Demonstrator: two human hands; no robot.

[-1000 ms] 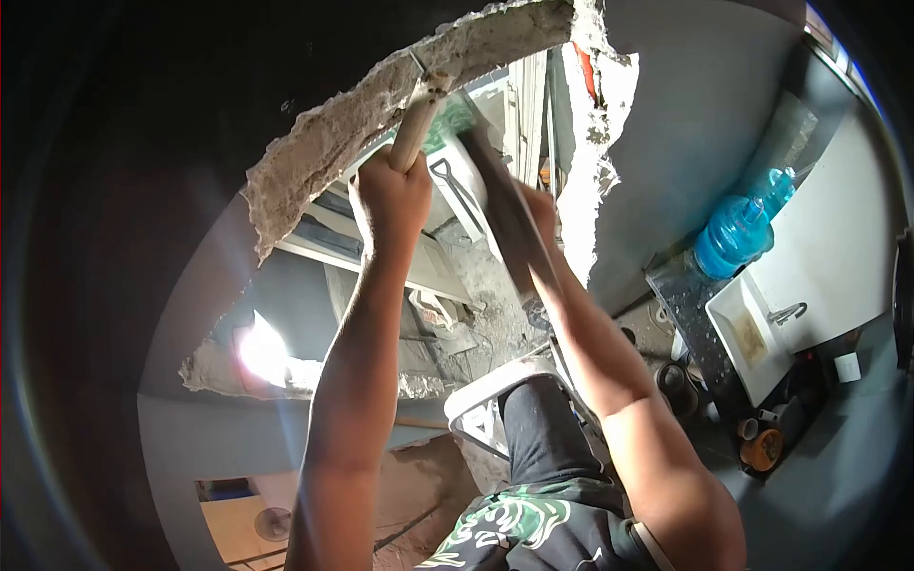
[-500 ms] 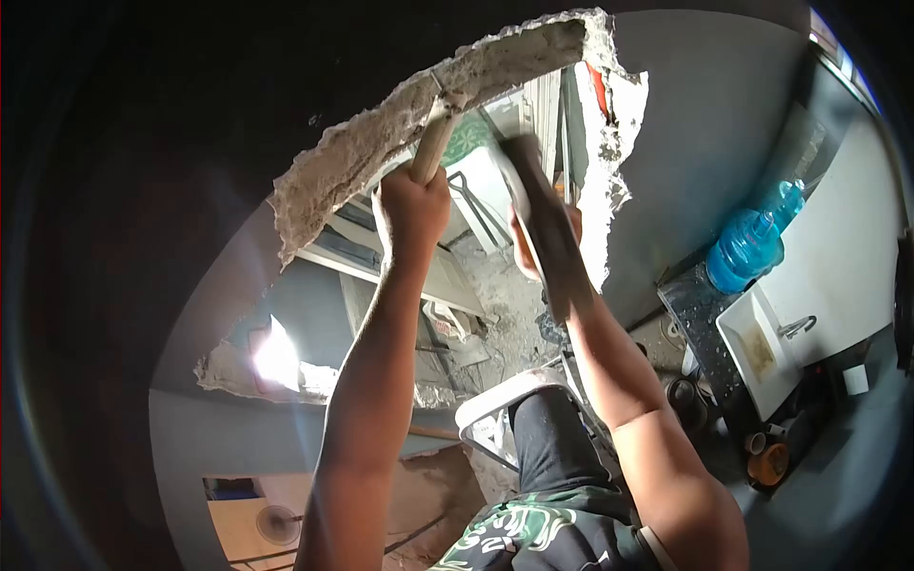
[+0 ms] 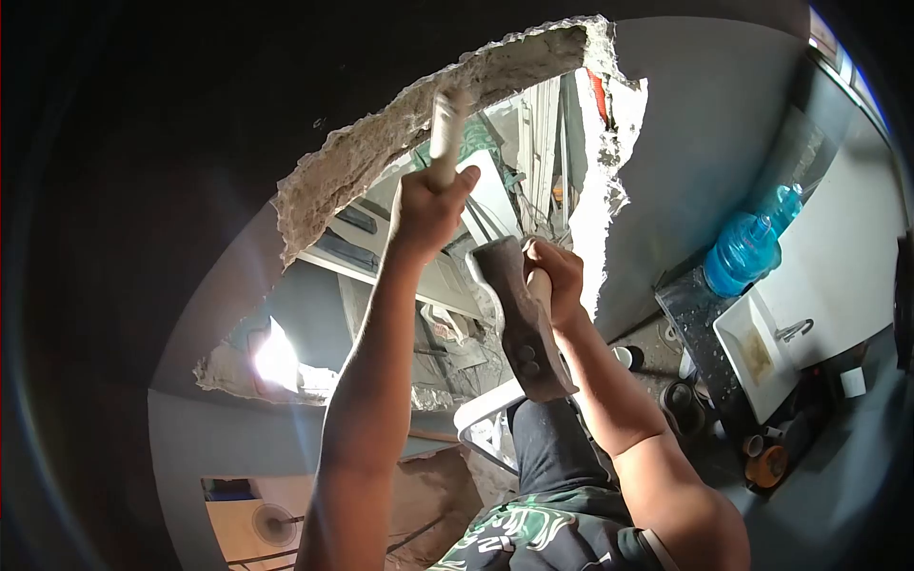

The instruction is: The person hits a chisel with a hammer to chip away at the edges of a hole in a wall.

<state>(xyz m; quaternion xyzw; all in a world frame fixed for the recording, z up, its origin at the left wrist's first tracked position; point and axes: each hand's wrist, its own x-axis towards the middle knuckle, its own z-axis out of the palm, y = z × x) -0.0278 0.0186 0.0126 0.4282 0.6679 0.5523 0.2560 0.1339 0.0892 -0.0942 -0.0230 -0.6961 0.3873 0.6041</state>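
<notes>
Overhead, a jagged opening with a rough broken edge [image 3: 357,157] cuts through the dark wall. My left hand [image 3: 433,211] is wrapped round a pale chisel-like rod [image 3: 446,133], which points up at that broken edge; its tip is blurred against the rubble surface. In my right hand [image 3: 557,271] is the light handle of a heavy metal-headed hammer [image 3: 519,319]. The hammer head hangs in front of my right hand, lower than the rod and apart from it.
To the right stand blue water bottles [image 3: 745,252] on a dark speckled counter [image 3: 700,328] beside a white sink [image 3: 757,352]. Below is a white curved frame [image 3: 486,409]. An orange item [image 3: 767,466] lies lower right; a fan [image 3: 276,523] shows lower left.
The hammer has swung down and away from the rod, with my right hand now lower and its head fully in view. My left hand and the rod have shifted slightly.
</notes>
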